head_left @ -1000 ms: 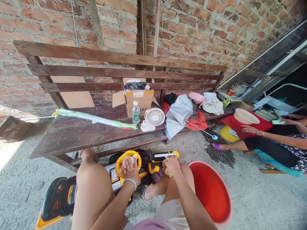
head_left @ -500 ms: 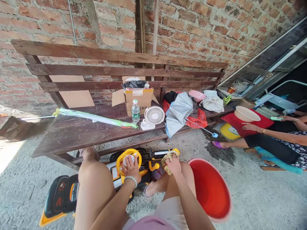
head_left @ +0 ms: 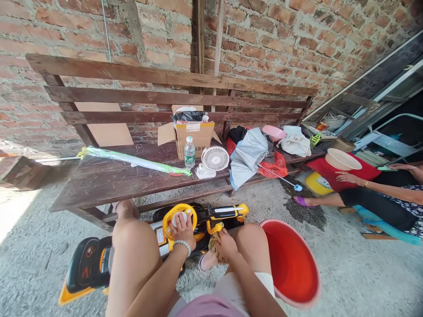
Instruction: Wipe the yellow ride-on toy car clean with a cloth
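Note:
A yellow and black ride-on toy vehicle [head_left: 163,251] stands between my knees and the bench. My left hand [head_left: 184,231] lies with fingers stretched over the white hub of its yellow steering wheel [head_left: 167,218]. To the right, my right hand [head_left: 228,245] is closed on a crumpled tan cloth [head_left: 214,246], just below a small yellow lever [head_left: 216,228]. Behind that lever runs the toy's black and yellow arm [head_left: 228,212]. Part of the cloth is hidden by my fingers.
A red bucket [head_left: 294,264] stands by my right knee. On the wooden bench [head_left: 99,185] are a wrapped long item [head_left: 132,160], a bottle [head_left: 189,154], a fan [head_left: 214,159], a carton [head_left: 201,134] and a silver umbrella [head_left: 246,154]. Another person's hand [head_left: 346,177] is at right.
My right hand has moved the cloth from the toy's arm down and left to below the yellow lever. My left hand stays on the steering wheel. The view has shifted slightly.

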